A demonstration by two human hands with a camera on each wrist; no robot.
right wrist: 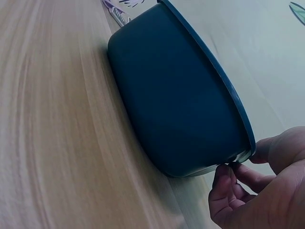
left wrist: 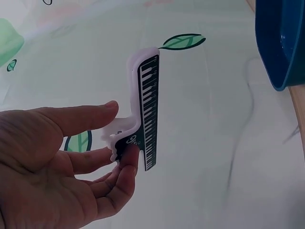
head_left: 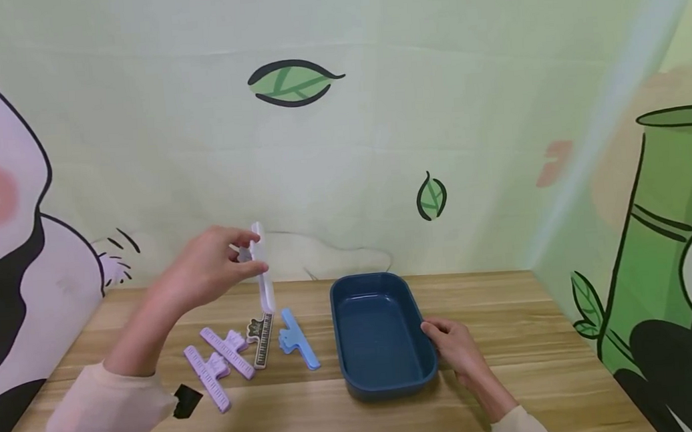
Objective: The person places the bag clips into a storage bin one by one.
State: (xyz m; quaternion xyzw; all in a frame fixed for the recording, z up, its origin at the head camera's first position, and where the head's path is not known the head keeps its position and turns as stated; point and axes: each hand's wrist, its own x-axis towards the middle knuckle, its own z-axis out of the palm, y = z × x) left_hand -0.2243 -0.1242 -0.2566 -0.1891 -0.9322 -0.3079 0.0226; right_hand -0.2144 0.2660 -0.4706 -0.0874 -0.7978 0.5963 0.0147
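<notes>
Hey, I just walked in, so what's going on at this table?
A person's left hand is pinching a white clip with a piano-key pattern, held up above the wooden table. Their right hand grips the right-hand edge of a dark blue tray. To the left of the tray, four more clips lie on the table: two lilac clips, a black-and-cream clip and a light blue clip.

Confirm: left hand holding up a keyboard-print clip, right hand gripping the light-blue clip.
No: the right hand grips the dark-blue tub, not a clip, as the head view shows. The left hand does hold up the keyboard-print clip.
</notes>
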